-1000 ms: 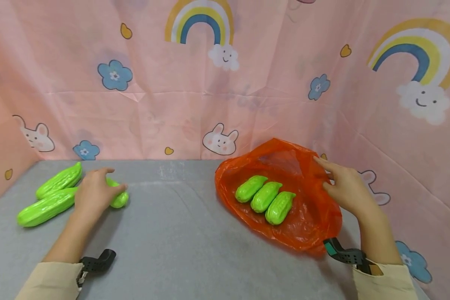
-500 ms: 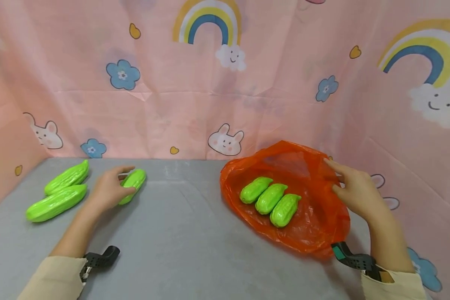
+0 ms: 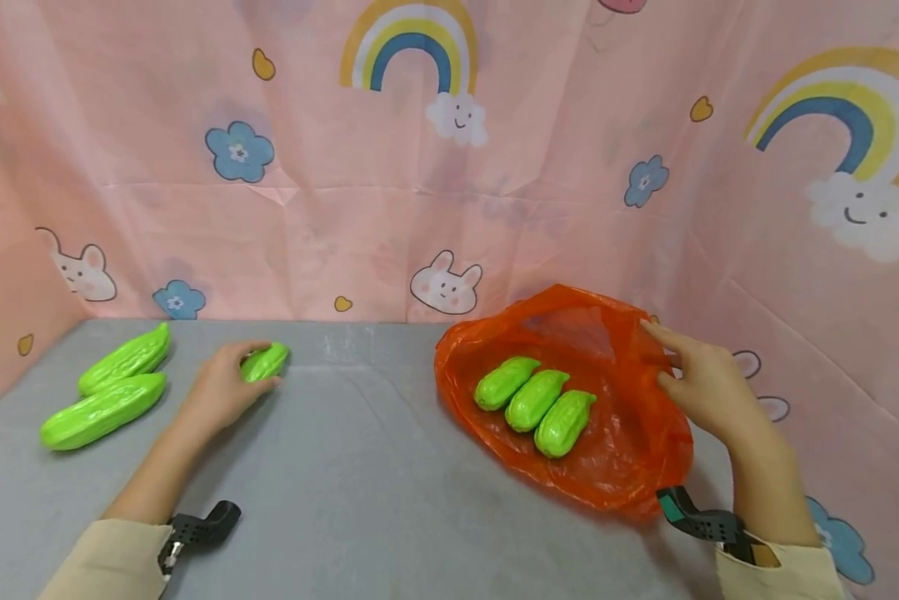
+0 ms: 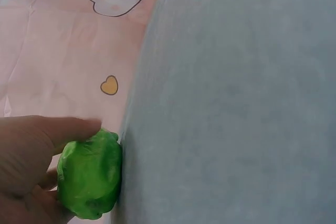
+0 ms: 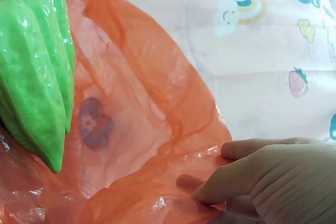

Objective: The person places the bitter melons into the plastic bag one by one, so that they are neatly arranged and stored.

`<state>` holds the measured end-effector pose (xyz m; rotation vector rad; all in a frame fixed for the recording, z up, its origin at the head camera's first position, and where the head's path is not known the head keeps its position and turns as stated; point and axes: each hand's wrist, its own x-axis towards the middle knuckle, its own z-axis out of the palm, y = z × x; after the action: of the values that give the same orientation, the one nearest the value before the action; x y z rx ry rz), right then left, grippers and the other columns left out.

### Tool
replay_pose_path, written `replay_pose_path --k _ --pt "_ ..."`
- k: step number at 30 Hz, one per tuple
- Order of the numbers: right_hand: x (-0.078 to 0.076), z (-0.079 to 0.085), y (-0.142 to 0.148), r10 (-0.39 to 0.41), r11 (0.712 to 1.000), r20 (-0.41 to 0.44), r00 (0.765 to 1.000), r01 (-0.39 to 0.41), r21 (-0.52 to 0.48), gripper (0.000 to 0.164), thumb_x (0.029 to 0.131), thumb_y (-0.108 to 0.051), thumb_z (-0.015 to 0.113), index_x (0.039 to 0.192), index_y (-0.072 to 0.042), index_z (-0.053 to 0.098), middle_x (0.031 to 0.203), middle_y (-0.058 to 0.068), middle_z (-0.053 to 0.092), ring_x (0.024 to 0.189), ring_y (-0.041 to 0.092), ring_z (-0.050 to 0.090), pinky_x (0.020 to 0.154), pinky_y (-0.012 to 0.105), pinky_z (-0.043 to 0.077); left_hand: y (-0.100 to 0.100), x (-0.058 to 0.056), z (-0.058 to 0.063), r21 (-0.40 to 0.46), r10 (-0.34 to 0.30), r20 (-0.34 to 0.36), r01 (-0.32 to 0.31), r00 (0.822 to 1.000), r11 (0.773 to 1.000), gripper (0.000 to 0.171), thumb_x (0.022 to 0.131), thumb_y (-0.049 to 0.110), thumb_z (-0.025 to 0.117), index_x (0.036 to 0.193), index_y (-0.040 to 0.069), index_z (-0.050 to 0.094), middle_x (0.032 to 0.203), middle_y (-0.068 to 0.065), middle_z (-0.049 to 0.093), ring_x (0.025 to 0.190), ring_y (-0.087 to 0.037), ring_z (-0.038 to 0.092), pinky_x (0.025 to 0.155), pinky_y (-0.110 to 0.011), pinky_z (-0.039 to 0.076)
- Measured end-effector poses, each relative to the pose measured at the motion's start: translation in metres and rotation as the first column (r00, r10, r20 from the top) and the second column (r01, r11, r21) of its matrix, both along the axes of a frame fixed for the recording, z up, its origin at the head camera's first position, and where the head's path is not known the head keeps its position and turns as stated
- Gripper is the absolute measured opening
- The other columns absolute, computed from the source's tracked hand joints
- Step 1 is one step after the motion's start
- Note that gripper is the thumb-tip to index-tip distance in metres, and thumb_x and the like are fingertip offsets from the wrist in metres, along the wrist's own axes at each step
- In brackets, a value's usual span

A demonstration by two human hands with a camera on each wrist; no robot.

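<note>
In the head view my left hand [image 3: 227,383] grips a glossy light-green bitter melon [image 3: 265,363] at the back left of the table, thumb on the near side and fingers over the far side. The left wrist view shows the blunt end of this bitter melon [image 4: 89,179], low against the grey surface. My right hand [image 3: 707,383] pinches the right edge of a red plastic bag [image 3: 621,458], keeping its mouth spread. Inside the bag lie three bitter melons [image 3: 535,400] side by side; their ridged, pointed shape shows in the right wrist view.
Two more bitter melons [image 3: 104,411] lie on the grey table [image 3: 359,492] at the far left. A pink printed cloth [image 3: 322,225] stands as a wall behind the table and along both sides.
My left hand has moved slightly right with the bitter melon, away from the two at far left, and the melon has turned in its grip. The right hand still holds the bag.
</note>
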<state>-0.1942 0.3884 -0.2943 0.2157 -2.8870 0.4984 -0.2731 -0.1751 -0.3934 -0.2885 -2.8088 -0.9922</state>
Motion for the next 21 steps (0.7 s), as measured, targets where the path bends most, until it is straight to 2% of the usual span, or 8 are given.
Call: replay_pose_path --k 5,8,14,17,19,21 --pt "-0.0006 -0.0007 0.0002 -0.002 1.0 0.006 1.0 0.002 0.002 0.066 0.088 0.005 0.062 0.151 -0.001 0.044 0.138 0.039 0.052 0.109 0.057 0.063 0.074 0.053 0.061 -0.0006 0.0027 0.0033 0.044 -0.031 -0.005 0.031 1.0 0.999 0.046 0.098 0.012 0.061 0.142 0.0 0.055 0.143 -0.033 0.052 0.135 -0.053 0.043 0.108 -0.069 0.035" --pt "-0.0012 -0.0003 0.0002 0.0 1.0 0.0 1.0 0.0 0.009 0.066 0.088 0.005 0.062 0.151 -0.001 0.044 0.138 0.038 0.053 0.108 0.057 0.064 0.067 0.045 0.062 0.0001 0.0035 0.005 0.072 -0.051 0.032 0.049 0.998 0.996 0.044 0.102 0.014 0.056 0.144 0.003 0.054 0.148 -0.031 0.049 0.14 -0.054 0.039 0.11 -0.07 0.033" --pt "-0.002 0.0002 -0.0011 0.012 1.0 -0.01 1.0 -0.012 0.006 0.065 0.087 0.006 0.061 0.15 -0.001 0.045 0.142 0.036 0.051 0.107 0.056 0.064 0.068 0.046 0.061 0.0028 0.0046 0.005 0.096 -0.056 0.106 0.045 0.993 0.994 0.04 0.106 0.019 0.049 0.144 0.006 0.054 0.153 -0.03 0.044 0.145 -0.053 0.033 0.112 -0.071 0.03" --pt "-0.0015 0.0003 -0.0013 0.013 1.0 -0.014 1.0 -0.013 -0.005 0.065 0.087 0.006 0.06 0.15 -0.001 0.045 0.142 0.035 0.051 0.107 0.056 0.064 0.059 0.034 0.057 0.0026 0.004 0.0032 0.105 -0.053 0.109 0.042 0.993 0.994 0.041 0.106 0.019 0.05 0.145 0.005 0.053 0.152 -0.032 0.043 0.143 -0.054 0.035 0.112 -0.071 0.031" --pt "-0.0012 0.0004 -0.0007 0.012 1.0 -0.014 1.0 -0.012 -0.005 0.066 0.087 0.007 0.06 0.15 -0.001 0.045 0.144 0.034 0.05 0.107 0.056 0.064 0.051 0.027 0.045 0.0011 0.0027 0.0013 0.1 -0.06 0.094 0.05 0.994 0.994 0.044 0.104 0.021 0.054 0.144 0.004 0.054 0.151 -0.032 0.045 0.139 -0.054 0.04 0.11 -0.07 0.035" --pt "-0.0015 0.0001 -0.0004 0.011 1.0 -0.007 1.0 -0.011 0.0 0.066 0.087 0.006 0.061 0.151 -0.002 0.045 0.143 0.034 0.051 0.108 0.056 0.064 0.054 0.03 0.052 -0.0019 0.0013 -0.001 0.087 -0.064 0.082 0.057 0.995 0.995 0.048 0.101 0.025 0.061 0.145 0.004 0.054 0.148 -0.032 0.048 0.133 -0.053 0.047 0.103 -0.066 0.042"
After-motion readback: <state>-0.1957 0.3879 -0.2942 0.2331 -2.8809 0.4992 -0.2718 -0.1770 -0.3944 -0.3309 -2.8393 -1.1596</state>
